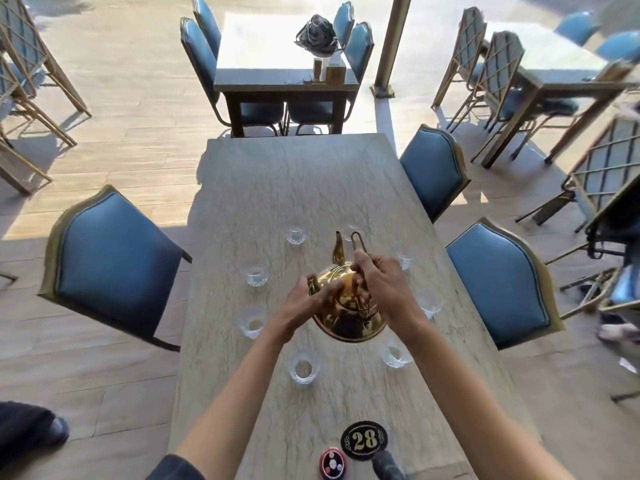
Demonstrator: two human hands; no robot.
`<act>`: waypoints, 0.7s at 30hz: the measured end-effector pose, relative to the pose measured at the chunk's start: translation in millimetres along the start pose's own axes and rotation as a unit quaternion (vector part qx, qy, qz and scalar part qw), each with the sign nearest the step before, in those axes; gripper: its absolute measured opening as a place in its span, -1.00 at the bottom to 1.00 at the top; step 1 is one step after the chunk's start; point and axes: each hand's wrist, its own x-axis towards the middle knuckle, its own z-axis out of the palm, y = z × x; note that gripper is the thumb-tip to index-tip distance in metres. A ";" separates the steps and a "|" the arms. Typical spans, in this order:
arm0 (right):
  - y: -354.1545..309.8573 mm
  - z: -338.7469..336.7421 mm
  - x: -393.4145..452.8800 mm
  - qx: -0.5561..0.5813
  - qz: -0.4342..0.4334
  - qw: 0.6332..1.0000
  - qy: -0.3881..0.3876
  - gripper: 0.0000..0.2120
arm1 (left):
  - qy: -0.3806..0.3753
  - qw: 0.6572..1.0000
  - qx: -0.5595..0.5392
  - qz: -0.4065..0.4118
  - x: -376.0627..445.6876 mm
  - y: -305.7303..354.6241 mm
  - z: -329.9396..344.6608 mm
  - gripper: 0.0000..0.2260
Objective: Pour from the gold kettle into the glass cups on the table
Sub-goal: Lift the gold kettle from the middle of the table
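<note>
glossy gold metal kettle (346,306), clear cut-glass cups (303,368), matt stone-look table (294,188).

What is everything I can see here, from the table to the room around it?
gold kettle: one, shiny gold, middle of the near table, spout pointing away
glass cups: at least seven, clear, ringed around the kettle
table: one, pale stone-look top
number plaque: one, black oval with gold 28, near edge
round button: one, red and black, beside the plaque
blue chairs: three at this table, gold frames; more at tables behind
far table: one, with a dark bundle and small holders
left hand: on the kettle's left side
right hand: gripping the kettle's handle
</note>
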 end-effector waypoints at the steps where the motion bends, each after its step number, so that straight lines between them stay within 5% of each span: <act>1: 0.3 -2.4 -9.6 0.013 0.007 1.000 0.001 -0.63 | -0.015 1.000 0.001 0.000 -4.1 -2.8 4.6 -0.16; 3: 4.4 -7.7 -27.0 0.031 0.025 0.999 0.005 -0.64 | -0.032 0.999 0.010 -0.006 -10.4 -12.8 15.1 -0.23; 8: 23.5 -32.1 -65.4 0.027 0.065 0.997 -0.009 -0.66 | -0.079 0.996 0.029 -0.025 -26.8 -43.3 47.8 0.09; 16: 63.6 -93.8 -101.4 0.005 0.123 0.991 -0.051 -0.67 | -0.144 0.986 0.044 -0.070 -41.5 -68.7 122.6 -0.12; 21: 91.3 -136.6 -107.2 -0.035 0.134 0.988 -0.075 -0.64 | -0.164 0.979 0.036 -0.113 -43.2 -75.3 176.6 -0.04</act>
